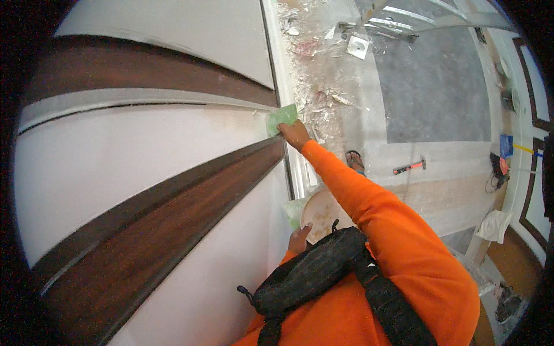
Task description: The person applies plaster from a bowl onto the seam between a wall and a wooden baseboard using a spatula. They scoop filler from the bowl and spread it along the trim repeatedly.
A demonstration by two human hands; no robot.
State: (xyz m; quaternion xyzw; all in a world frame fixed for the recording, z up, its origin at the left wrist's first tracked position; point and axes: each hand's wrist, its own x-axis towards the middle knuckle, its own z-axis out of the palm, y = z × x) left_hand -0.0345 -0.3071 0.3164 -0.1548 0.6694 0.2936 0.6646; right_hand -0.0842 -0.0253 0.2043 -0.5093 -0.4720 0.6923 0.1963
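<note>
My right hand (294, 134) is at the end of a long orange sleeve. Its fingers pinch a green, square, flexible putty spreader (281, 118), flat against the white wall panel between two dark brown wood strips (173, 213). Pale smears mark the spreader. Closer to my body, my left hand (300, 238) grips the rim of a round, pale, shallow dish (323, 216) with tan smears inside. A second green sheet (295, 211) sticks out beside the dish; whether my fingers hold it too, I cannot tell. A black bag (311, 271) on a strap partly covers the dish.
Broken white chips (332, 98) and dust litter the floor along the wall. My sandalled foot (355, 160) stands near a hammer (410, 167) with a red handle. A square white plate (358, 47) lies farther off, and clear plastic sheeting (415, 17) hangs at the top.
</note>
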